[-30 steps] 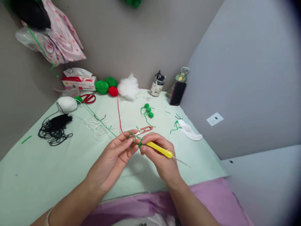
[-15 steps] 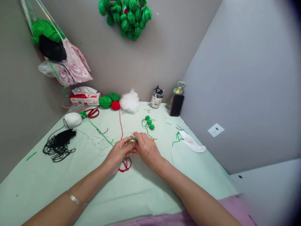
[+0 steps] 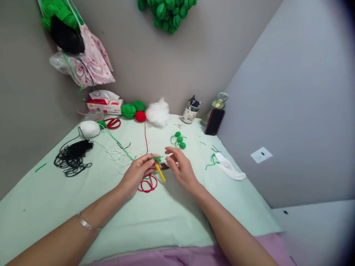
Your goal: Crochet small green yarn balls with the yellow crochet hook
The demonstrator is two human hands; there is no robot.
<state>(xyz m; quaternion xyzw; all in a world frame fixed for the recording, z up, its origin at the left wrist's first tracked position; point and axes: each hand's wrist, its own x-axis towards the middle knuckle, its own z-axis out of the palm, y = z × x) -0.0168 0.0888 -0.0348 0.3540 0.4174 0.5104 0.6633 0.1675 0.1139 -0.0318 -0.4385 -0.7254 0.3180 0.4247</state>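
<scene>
Just below the frame's centre, the left hand [image 3: 139, 168] pinches the green crochet piece [image 3: 157, 159], the yellow-handled hook [image 3: 160, 173] slanting below; the right hand [image 3: 181, 168], fingers parted, is near.

Left hand [image 3: 142, 167] pinched; right hand [image 3: 183, 170] just beside, thumb [image 3: 173, 166] and forefinger [image 3: 174, 150] parted.

A plain taupe wall [image 3: 130, 55] and a smooth blue-grey wall [image 3: 291, 92] bearing a white rectangular plate [image 3: 261, 155] border the pale-green table [image 3: 138, 229].
</scene>
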